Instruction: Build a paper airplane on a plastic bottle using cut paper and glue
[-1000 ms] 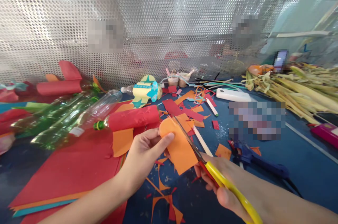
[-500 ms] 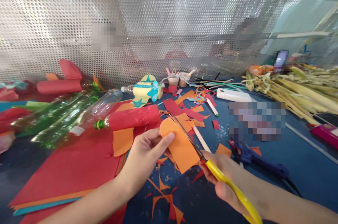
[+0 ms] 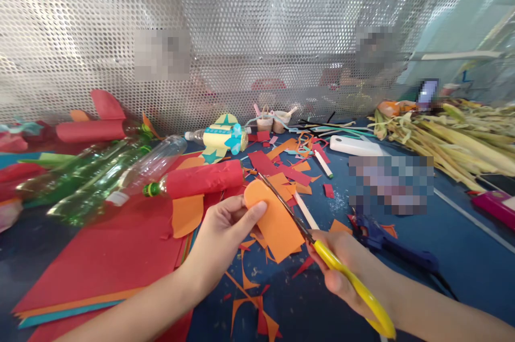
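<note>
My left hand point(image 3: 227, 234) pinches a piece of orange paper point(image 3: 277, 229) with one rounded end, thumb on top and fingers beneath. Yellow-handled scissors point(image 3: 346, 272) are gripped in my right hand point(image 3: 350, 261), their blades lying along the paper's right edge. Whether the blades are cutting there I cannot tell. Beyond my left hand lies a bottle wrapped in red paper point(image 3: 203, 178) with a green cap. Orange and red paper scraps point(image 3: 251, 288) are scattered beneath and around the held piece.
Stacked coloured sheets point(image 3: 112, 256) lie at left, with green plastic bottles point(image 3: 104, 186) behind. A yellow decorated bottle point(image 3: 223, 138) and small cups point(image 3: 277, 122) stand near the perforated metal screen point(image 3: 257, 20). To the right are a blue glue gun point(image 3: 398, 245), a white device point(image 3: 356, 145) and dried husks point(image 3: 454, 138).
The scissor handles have shifted slightly left, and my right thumb sits a little nearer the paper. My left hand and the orange piece have hardly moved.
</note>
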Demonstrator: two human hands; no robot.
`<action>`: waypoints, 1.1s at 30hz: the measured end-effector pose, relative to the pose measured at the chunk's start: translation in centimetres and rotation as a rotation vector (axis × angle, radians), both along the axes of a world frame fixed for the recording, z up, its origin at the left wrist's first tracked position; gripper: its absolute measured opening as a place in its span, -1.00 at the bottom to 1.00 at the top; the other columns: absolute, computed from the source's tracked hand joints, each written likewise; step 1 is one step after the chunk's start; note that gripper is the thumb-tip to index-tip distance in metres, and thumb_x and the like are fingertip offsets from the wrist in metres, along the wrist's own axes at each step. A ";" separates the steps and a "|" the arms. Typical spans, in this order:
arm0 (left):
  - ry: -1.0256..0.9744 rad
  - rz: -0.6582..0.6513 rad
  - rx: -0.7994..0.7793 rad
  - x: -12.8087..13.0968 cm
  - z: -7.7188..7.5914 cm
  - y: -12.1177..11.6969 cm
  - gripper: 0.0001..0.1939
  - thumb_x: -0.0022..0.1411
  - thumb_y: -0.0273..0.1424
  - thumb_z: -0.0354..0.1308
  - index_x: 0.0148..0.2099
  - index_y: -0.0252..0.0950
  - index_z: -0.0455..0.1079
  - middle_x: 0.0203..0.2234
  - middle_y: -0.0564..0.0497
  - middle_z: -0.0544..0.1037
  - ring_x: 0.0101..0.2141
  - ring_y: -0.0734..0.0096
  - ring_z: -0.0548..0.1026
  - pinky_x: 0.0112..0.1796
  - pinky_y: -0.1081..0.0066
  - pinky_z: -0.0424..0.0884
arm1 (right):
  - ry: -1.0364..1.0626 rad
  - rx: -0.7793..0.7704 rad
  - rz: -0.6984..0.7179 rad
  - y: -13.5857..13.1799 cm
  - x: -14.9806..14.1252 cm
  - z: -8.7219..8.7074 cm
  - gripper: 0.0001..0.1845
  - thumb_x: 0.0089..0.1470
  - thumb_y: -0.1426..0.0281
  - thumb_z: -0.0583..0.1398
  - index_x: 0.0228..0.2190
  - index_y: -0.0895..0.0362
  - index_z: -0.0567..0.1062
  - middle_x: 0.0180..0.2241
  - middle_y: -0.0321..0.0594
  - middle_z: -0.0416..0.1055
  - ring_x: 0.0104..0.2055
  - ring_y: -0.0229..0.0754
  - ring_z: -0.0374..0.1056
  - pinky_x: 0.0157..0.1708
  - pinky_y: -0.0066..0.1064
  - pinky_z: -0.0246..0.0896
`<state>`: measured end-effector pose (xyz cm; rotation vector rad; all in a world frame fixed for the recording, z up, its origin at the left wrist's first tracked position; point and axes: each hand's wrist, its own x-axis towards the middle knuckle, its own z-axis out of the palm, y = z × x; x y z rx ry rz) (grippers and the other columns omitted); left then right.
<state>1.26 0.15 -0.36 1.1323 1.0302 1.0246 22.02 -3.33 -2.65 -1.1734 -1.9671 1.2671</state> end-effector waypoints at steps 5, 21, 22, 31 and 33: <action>0.035 -0.030 0.000 0.2 -0.4 0.4 -0.79 0.08 -0.23 0.26 -0.32 -0.26 0.55 -0.44 0.00 0.62 -0.42 0.32 0.54 -0.35 0.44 0.47 | 0.049 -0.117 -0.223 1.5 -0.3 -0.2 -0.49 0.03 -0.12 0.07 -0.47 0.08 0.21 -0.62 -0.44 0.08 -0.69 -0.35 0.07 -0.69 -0.47 0.10; 0.093 -0.114 -0.023 0.7 -1.9 1.1 -0.78 0.06 -0.29 0.23 -0.25 -0.29 0.48 -0.43 0.01 0.59 -0.40 0.35 0.52 -0.27 0.42 0.41 | -0.189 0.162 -0.359 5.3 1.8 -0.1 -0.76 0.11 0.34 0.15 -0.16 0.14 0.43 -0.19 -0.07 0.53 -0.14 0.02 0.46 -0.14 -0.13 0.35; 0.107 -0.129 -0.024 0.7 -2.0 1.1 -0.73 0.05 -0.28 0.24 -0.19 -0.29 0.45 -0.43 0.02 0.59 -0.39 0.35 0.52 -0.27 0.42 0.41 | -0.171 0.172 -0.362 5.4 1.9 -0.1 -0.77 0.12 0.34 0.14 -0.17 0.14 0.43 -0.18 -0.07 0.53 -0.13 0.01 0.46 -0.13 -0.15 0.35; 0.186 -0.139 0.037 0.5 -2.9 1.2 -0.73 0.03 -0.25 0.27 -0.23 -0.26 0.42 -0.46 0.03 0.55 -0.36 0.30 0.51 -0.27 0.36 0.41 | -0.449 0.298 -0.620 6.4 3.0 0.7 -0.68 0.07 0.31 0.19 -0.14 0.21 0.42 -0.33 -0.08 0.55 -0.30 -0.01 0.48 -0.33 -0.28 0.32; 0.195 -0.128 0.046 0.6 -2.7 1.0 -0.77 0.01 -0.25 0.28 -0.28 -0.25 0.46 -0.43 0.01 0.56 -0.34 0.29 0.51 -0.30 0.38 0.42 | -0.525 0.276 -0.624 6.5 3.0 0.8 -0.64 0.06 0.30 0.20 -0.12 0.23 0.42 -0.37 -0.10 0.54 -0.33 -0.02 0.47 -0.38 -0.32 0.28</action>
